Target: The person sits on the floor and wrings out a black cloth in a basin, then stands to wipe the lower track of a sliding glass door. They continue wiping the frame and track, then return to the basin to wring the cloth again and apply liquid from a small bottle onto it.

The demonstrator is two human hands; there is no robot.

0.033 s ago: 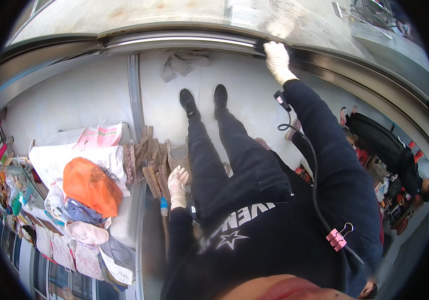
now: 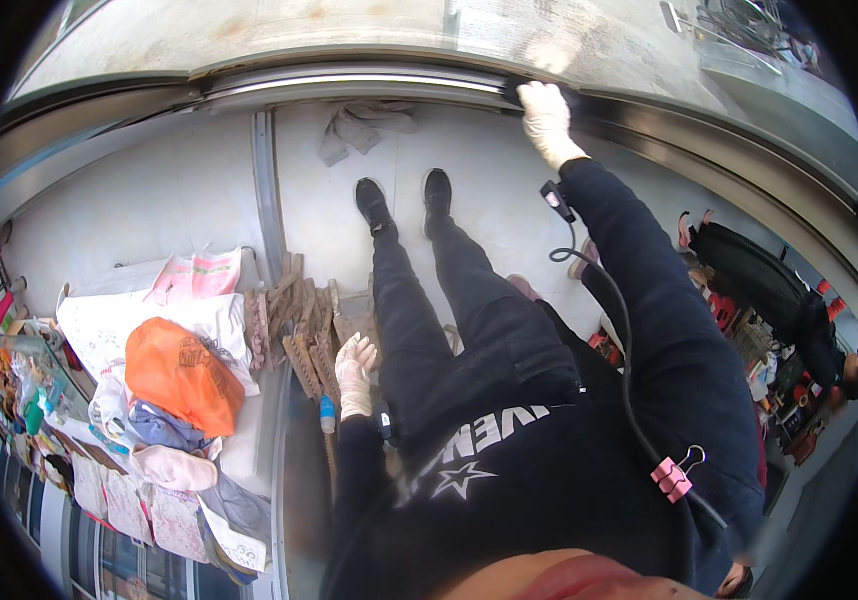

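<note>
My right hand [image 2: 547,122], in a white glove, reaches far forward to the metal sill track [image 2: 369,82]. Its fingers are closed on a small black thing [image 2: 515,93] pressed against the track; its kind is mostly hidden by the hand. My left hand [image 2: 355,372], gloved in white too, hangs beside my left thigh. Its fingers are loosely bent and apart, with nothing seen in them. Near it stand brown wooden slats [image 2: 301,325] and a blue-collared handle or hose [image 2: 328,414].
A crumpled grey cloth [image 2: 364,128] lies on the pale floor ahead of my shoes [image 2: 374,203]. At left, an orange bag [image 2: 181,370] and clothes are piled up. A cable [image 2: 630,360] runs along my right arm. Various items crowd the right side.
My right hand has slid slightly to the left along the track, with the black thing. The left hand stays in place.
</note>
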